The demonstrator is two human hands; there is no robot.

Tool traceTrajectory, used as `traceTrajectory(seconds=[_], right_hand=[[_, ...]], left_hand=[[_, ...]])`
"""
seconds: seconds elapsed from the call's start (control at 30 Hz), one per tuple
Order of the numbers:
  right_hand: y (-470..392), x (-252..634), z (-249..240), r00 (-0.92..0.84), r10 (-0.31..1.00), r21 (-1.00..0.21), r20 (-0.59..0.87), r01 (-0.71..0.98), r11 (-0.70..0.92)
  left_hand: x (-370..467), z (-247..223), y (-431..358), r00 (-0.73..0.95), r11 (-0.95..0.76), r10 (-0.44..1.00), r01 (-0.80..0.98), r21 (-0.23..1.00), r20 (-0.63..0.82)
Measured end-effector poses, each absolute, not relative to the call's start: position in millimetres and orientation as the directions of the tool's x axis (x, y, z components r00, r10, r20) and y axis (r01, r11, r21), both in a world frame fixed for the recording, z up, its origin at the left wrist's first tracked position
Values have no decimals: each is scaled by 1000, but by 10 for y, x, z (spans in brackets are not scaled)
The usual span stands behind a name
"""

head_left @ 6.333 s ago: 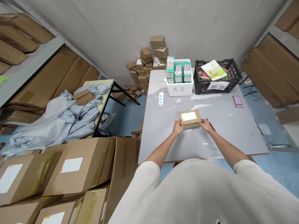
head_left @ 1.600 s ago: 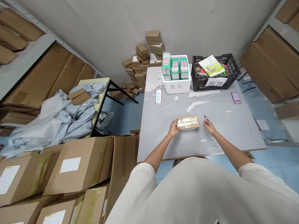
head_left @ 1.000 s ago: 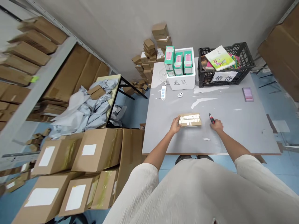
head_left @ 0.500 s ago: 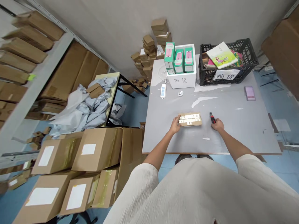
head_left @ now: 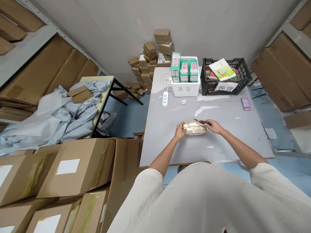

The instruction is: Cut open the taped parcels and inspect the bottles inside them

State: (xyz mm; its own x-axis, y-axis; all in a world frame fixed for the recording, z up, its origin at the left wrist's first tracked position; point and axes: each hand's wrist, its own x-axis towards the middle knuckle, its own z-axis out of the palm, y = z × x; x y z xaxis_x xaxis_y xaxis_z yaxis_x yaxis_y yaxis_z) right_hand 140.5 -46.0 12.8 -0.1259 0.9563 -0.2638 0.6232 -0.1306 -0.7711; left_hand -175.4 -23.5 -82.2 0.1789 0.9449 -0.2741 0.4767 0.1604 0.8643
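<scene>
A small taped cardboard box [head_left: 195, 128] lies on the grey table [head_left: 165, 132] in front of me, its shiny tape catching the light. My left hand [head_left: 180, 131] grips the box's left end. In my right hand [head_left: 214, 126] is a red and black utility knife [head_left: 203, 122], closed in the fingers. The knife points left, with its tip over the far right part of the box top. Whether the blade touches the tape I cannot tell.
Behind the box stand a white foam bin [head_left: 186, 90] of green boxes and a black crate [head_left: 225, 87] with booklets. A power strip [head_left: 165, 99], a crumpled scrap [head_left: 183, 102] and a purple item [head_left: 246, 104] lie on the table. Large cartons [head_left: 80, 168] are stacked at left.
My right hand has lifted the utility knife from the table right of the box and brought it left over the box top. My left hand still holds the box. The view has shifted.
</scene>
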Motion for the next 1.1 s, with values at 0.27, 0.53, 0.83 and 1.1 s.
traceTrajectory(seconds=[0.27, 0.53, 0.83, 1.1], right_hand=[[-350, 802, 268, -330, 887, -478, -323, 866, 147], [-259, 552, 482, -341, 828, -242, -445, 936, 256], [-187, 405, 661, -326, 784, -106, -529, 941, 320], [-104, 315, 723, -313, 763, -64, -565, 939, 338]], left_hand=[[-1706, -883, -226, 162, 217, 940, 398, 891, -301], [-1690, -1028, -200, 159, 204, 952, 299, 932, -260], [-1695, -1120, -186, 161, 173, 961, 276, 946, -223], [-1710, -1133, -185, 180, 157, 960, 283, 946, -213]])
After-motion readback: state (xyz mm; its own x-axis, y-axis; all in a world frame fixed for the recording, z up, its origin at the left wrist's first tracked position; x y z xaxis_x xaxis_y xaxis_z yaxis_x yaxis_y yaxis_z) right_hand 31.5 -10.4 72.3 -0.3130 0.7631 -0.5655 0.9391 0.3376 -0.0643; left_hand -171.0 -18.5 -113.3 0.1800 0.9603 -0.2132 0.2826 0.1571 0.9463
